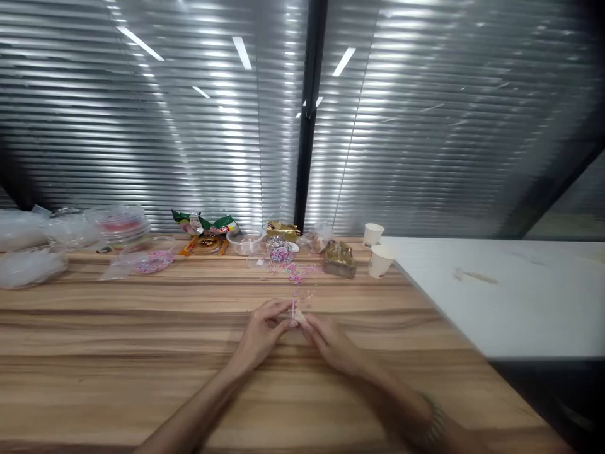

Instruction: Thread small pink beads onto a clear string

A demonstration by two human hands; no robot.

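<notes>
My left hand [263,329] and my right hand [333,343] meet above the middle of the wooden table [142,353]. Between the left thumb and fingers stands a thin purple-pink strip [293,308], held upright. The right fingers pinch a small pale beige piece [299,316] right beside the strip; its kind is too small to make out. Just beyond my fingertips, loose pink and purple bits [295,277] lie scattered on the wood.
At the back stand a clear plastic bowl [246,241], green snack bags [217,224], a gold wrapper [282,230] and a brownish-gold block [339,258]. Two paper cups [380,261] are at the right. Plastic tubs and lids [120,225] fill the left. A white table [520,302] adjoins.
</notes>
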